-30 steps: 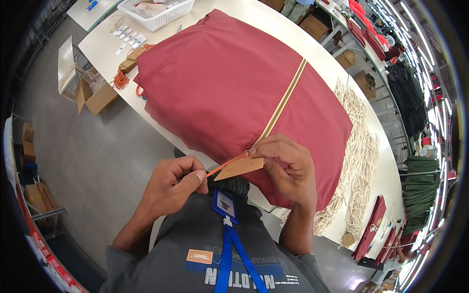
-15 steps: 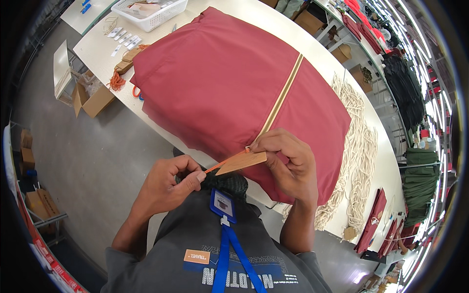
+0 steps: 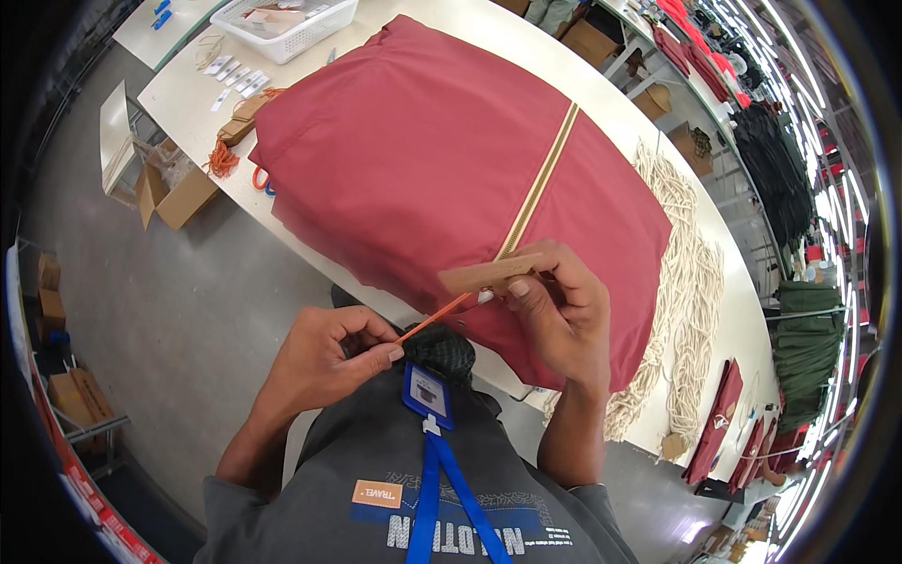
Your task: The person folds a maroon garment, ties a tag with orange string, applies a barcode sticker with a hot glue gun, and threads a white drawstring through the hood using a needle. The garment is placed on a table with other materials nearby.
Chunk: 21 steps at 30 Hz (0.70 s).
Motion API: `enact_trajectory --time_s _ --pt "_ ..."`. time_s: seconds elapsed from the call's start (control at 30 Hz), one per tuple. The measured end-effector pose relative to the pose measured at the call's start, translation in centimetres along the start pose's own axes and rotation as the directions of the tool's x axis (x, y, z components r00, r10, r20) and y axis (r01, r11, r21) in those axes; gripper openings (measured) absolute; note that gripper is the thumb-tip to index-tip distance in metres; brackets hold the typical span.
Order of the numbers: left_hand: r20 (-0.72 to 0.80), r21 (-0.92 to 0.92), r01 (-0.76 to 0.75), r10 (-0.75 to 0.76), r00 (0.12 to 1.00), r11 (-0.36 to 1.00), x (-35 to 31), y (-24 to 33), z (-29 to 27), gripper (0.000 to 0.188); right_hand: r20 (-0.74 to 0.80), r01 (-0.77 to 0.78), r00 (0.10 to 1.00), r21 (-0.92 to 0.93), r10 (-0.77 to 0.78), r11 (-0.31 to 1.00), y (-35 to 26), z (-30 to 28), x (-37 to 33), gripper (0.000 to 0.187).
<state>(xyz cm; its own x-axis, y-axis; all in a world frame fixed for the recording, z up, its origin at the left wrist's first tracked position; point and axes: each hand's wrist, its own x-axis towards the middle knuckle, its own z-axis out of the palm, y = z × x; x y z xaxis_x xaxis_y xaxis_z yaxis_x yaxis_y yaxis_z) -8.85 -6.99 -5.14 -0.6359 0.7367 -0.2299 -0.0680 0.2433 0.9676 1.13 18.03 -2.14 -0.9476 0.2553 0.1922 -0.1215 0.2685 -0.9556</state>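
A large piece of red fabric (image 3: 404, 160) with a gold zipper (image 3: 540, 179) lies bulging over the table. At its near edge, my right hand (image 3: 559, 315) pinches a brown cardboard hang tag (image 3: 484, 274) between thumb and fingers. An orange string (image 3: 434, 318) runs taut from beneath the tag down to my left hand (image 3: 329, 362), whose thumb and forefinger grip its end. Under my right fingers, the zipper's near end and the string's fastening point are partly hidden.
Bundles of cream cord (image 3: 691, 310) lie right of the fabric. At the far left of the table are a white basket (image 3: 291, 38), small white labels (image 3: 235, 77), a stack of brown tags (image 3: 242, 120), orange strings (image 3: 222, 160) and scissors (image 3: 262, 179). An open carton (image 3: 183, 193) stands on the floor.
The tag has flipped up from hanging below my right fingers to lying higher, across the zipper's end. My left hand has shifted slightly right and down, still holding the string.
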Motion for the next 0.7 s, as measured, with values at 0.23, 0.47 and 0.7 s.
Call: enact_trajectory --time_s 0.23,0.47,0.7 --pt "0.022 -0.057 0.106 -0.105 0.994 0.993 -0.1 -0.2 0.1 0.012 -0.031 0.016 0.999 0.029 -0.015 0.999 0.6 -0.1 -0.3 0.007" --pt "-0.011 -0.166 -0.091 0.091 0.996 0.982 0.0 -1.0 -0.5 0.014 0.002 0.053 0.999 0.014 -0.053 0.999 0.4 -0.3 0.0 0.009" --pt "-0.011 -0.275 -0.075 0.075 0.997 0.959 0.3 -1.1 -0.5 0.015 0.044 0.159 0.987 -0.045 -0.157 0.986 0.5 -0.3 0.5 0.009"
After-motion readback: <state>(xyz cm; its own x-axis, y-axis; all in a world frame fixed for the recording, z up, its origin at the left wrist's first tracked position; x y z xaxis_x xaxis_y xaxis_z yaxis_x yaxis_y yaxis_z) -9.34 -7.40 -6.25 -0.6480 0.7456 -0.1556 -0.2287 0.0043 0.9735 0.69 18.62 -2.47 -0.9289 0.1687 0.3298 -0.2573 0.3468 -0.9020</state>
